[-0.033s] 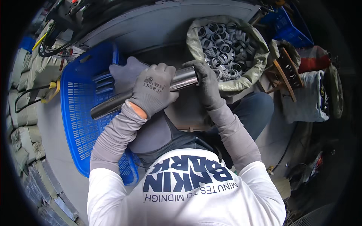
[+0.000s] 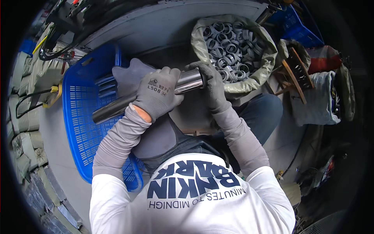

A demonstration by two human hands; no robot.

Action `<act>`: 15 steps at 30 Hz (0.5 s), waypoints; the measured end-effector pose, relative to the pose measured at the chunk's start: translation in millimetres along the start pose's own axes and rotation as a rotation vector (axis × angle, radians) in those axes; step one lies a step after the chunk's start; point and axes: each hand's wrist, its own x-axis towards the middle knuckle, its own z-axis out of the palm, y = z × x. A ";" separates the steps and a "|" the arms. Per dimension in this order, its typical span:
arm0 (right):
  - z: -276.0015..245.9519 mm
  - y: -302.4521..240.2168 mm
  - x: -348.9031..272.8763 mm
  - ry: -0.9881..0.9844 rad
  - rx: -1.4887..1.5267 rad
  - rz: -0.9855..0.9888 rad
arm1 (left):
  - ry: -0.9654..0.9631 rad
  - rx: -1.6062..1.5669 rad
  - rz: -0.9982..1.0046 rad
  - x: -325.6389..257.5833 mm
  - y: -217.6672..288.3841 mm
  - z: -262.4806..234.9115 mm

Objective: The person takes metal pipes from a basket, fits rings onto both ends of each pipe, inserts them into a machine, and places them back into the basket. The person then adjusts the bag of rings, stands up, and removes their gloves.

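Polished metal tube (image 2: pixel 188 82) slants through the left hand (image 2: pixel 159 89), fingers wrapped midway (one end over the blue plastic basket (image 2: pixel 82 124)); the right hand (image 2: pixel 212 84) touches the other, pinch unclear from here.

Upper R: blue plastic crate (image 2: pixel 298 29), tilted. Below it, wooden frame (image 2: pixel 293 80), also tilted; beside that, red bundle (image 2: pixel 327 62) above pale bag (image 2: pixel 313 105) (contents n/a, too dark to tell). Far L: grey wrapped packs (image 2: pixel 27 121), stacked several high, w/ yellow-and-black handled item (image 2: pixel 55 96) adj. Top L: dark machinery (image 2: pixel 70 25) w/ black cabling. Top ctr: pale panel (image 2: pixel 163 33), surface marked. Flr (image 2: pixel 58 142): grey.
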 end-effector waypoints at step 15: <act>4.2 5.5 -1.2 0.141 0.164 0.142 | -0.148 0.094 -0.029 21.0 12.8 14.4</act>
